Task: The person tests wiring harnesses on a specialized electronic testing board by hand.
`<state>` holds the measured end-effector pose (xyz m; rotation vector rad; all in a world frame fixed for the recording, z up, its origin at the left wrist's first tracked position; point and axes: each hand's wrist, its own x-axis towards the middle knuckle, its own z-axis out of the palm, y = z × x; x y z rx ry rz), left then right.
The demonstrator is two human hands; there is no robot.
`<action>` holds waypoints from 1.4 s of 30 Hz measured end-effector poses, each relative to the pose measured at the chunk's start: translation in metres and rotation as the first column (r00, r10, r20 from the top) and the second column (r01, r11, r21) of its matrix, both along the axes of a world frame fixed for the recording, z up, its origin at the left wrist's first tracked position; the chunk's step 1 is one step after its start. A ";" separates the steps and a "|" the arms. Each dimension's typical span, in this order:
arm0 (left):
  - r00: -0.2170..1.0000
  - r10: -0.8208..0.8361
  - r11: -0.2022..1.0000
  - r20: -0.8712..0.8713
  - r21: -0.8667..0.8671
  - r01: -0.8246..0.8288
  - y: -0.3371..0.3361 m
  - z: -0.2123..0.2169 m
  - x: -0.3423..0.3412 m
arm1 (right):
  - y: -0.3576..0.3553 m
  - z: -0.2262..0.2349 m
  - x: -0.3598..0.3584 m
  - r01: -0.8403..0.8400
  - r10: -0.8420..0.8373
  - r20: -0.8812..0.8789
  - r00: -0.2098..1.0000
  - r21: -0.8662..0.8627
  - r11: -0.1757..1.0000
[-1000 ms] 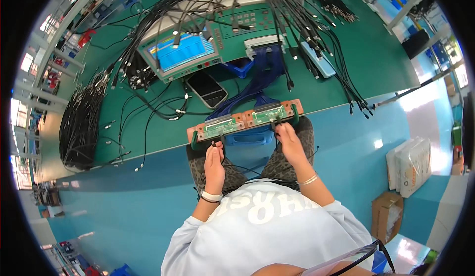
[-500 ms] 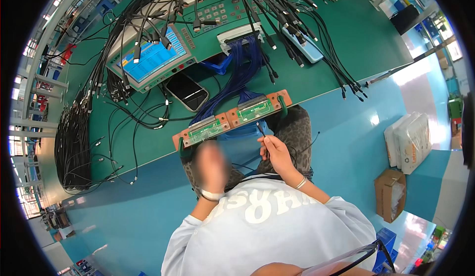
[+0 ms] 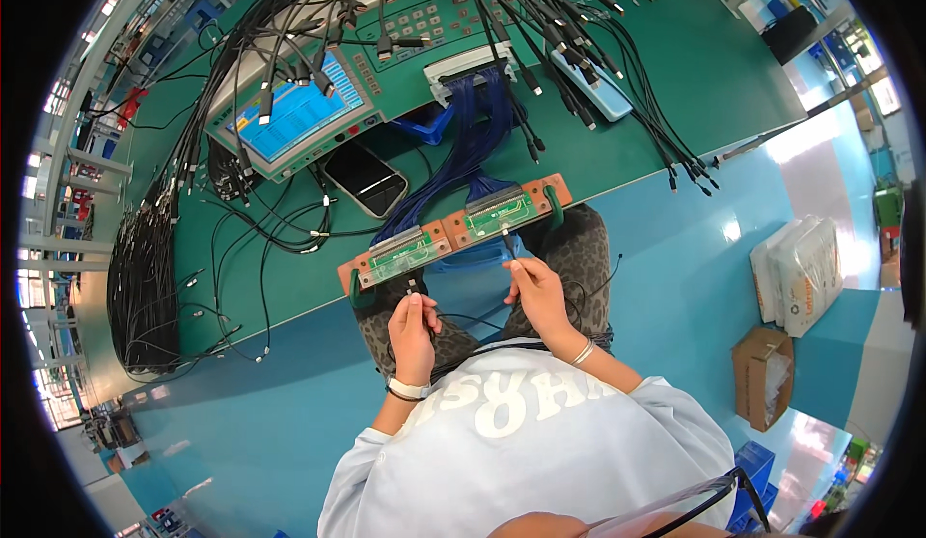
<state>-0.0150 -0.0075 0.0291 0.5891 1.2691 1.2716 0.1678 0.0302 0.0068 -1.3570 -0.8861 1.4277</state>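
Note:
My left hand (image 3: 413, 337) pinches the plug end of a black cable (image 3: 412, 288), its tip pointing up just below the left green circuit board (image 3: 403, 257). In my right hand (image 3: 540, 299) is the plug of another black cable (image 3: 509, 245), held close at the lower edge of the right green circuit board (image 3: 500, 214). Whether that plug sits in a socket I cannot tell. Both boards are fixed on an orange-brown strip (image 3: 449, 239) along the table's front edge. Dark blue wire bundles (image 3: 461, 152) run from the strip to a tester. Cable slack hangs over my lap.
The tester with a lit screen (image 3: 307, 113) stands on the green table (image 3: 675, 84), draped with many black cables (image 3: 333, 31). A phone (image 3: 365, 179) lies beside it. A thick cable bundle (image 3: 145, 287) hangs at the left. White sacks (image 3: 799, 275) and a carton (image 3: 762, 376) are on the floor.
My left hand, blurred before, is now steady below the left board with a plug showing in its fingers. The right hand has brought its plug slightly up to the right board's edge.

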 end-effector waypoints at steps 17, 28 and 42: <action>0.996 0.064 0.996 -0.069 -0.053 -0.068 0.016 -0.005 -0.001 | 0.023 0.008 -0.003 -0.070 0.076 0.141 0.987 -0.050 0.996; 0.992 0.110 0.993 -0.065 -0.044 -0.112 0.017 -0.008 0.002 | 0.019 0.010 -0.009 0.027 -0.023 0.055 0.998 -0.076 0.997; 0.989 0.144 0.989 -0.046 -0.035 -0.146 0.012 -0.012 0.003 | 0.016 0.002 -0.013 0.077 -0.085 -0.068 0.994 -0.103 0.992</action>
